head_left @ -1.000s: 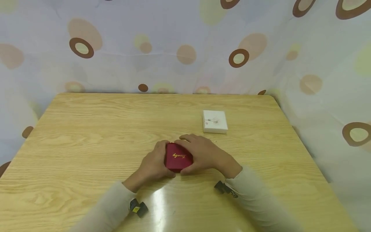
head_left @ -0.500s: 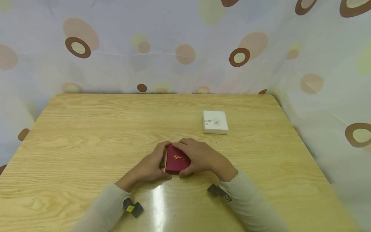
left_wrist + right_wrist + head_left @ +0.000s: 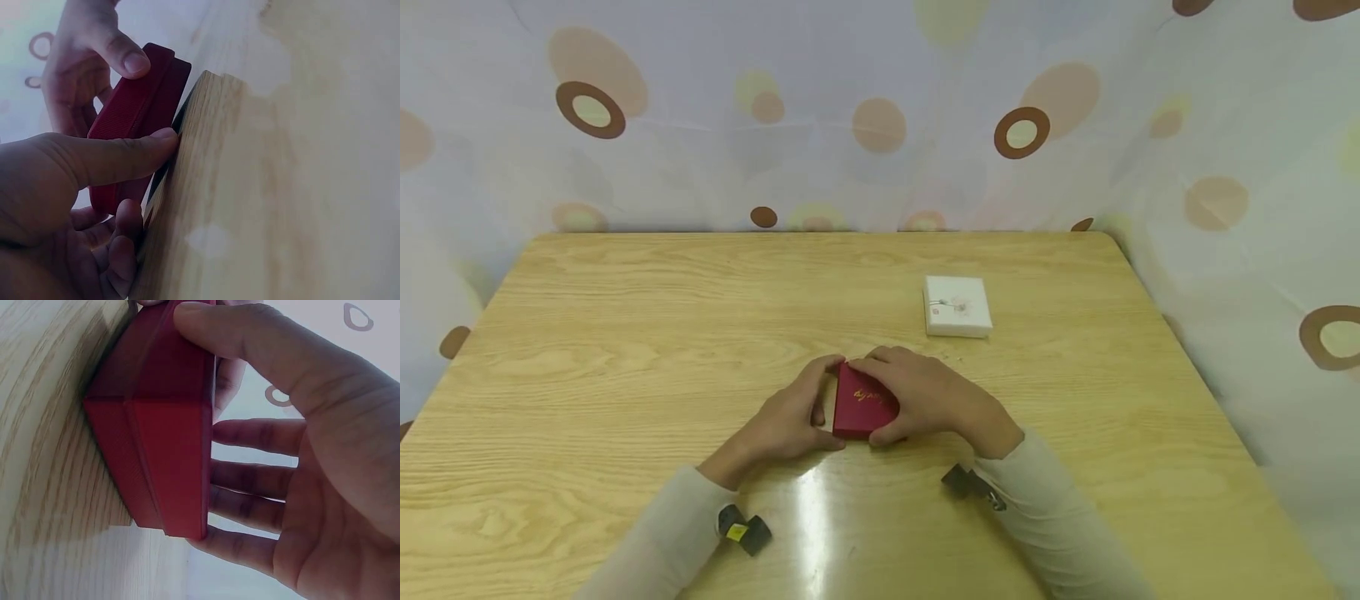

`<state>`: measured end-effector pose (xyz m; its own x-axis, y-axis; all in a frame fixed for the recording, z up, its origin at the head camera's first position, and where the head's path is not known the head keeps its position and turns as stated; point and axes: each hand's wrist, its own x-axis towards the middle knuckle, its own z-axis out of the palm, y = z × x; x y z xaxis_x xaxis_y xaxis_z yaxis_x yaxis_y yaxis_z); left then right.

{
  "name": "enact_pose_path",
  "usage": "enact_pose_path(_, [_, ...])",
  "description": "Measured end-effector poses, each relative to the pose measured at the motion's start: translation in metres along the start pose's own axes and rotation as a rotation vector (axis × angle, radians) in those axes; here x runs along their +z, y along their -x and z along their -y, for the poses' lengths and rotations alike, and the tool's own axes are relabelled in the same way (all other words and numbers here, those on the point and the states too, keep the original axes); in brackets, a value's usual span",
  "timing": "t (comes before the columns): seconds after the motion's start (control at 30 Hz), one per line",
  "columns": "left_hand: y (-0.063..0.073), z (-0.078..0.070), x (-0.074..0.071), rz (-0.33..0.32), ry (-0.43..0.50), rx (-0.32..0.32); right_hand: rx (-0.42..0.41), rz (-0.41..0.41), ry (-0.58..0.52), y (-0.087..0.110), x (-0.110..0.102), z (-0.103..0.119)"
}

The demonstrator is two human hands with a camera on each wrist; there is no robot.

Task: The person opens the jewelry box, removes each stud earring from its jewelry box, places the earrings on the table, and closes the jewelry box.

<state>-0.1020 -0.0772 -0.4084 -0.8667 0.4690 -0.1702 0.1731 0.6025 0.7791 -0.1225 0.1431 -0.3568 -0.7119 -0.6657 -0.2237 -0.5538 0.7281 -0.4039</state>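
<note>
A red jewelry box [image 3: 857, 410] with gold lettering on its lid sits on the table between my two hands. My left hand [image 3: 784, 423] spans its left side, thumb at the near edge and fingertips at the far edge, with a gap between palm and box. In the left wrist view, the left thumb lies against the lower part of the box [image 3: 134, 105]. My right hand [image 3: 928, 398] grips the right part, covering some lettering. The right wrist view shows the right thumb pressing the lid's side. The lid looks closed, with a seam around the sides.
A flat white box [image 3: 958, 306] with a flower print lies behind and to the right of my hands. The wood-grain table [image 3: 647, 333] ends at a patterned cloth [image 3: 820, 100] at the back and right.
My left palm has drawn back leftward from the box, leaving a gap, while its thumb and fingertips stay at the edges. The right hand keeps its grip. The view has shifted slightly.
</note>
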Motion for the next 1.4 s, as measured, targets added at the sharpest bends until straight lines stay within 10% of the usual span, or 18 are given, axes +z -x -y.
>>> enact_pose_path(1.4, [-0.0016, 0.001, 0.0042, -0.042, 0.062, -0.007, -0.06, -0.092, 0.059, 0.0047, -0.0006, 0.0034])
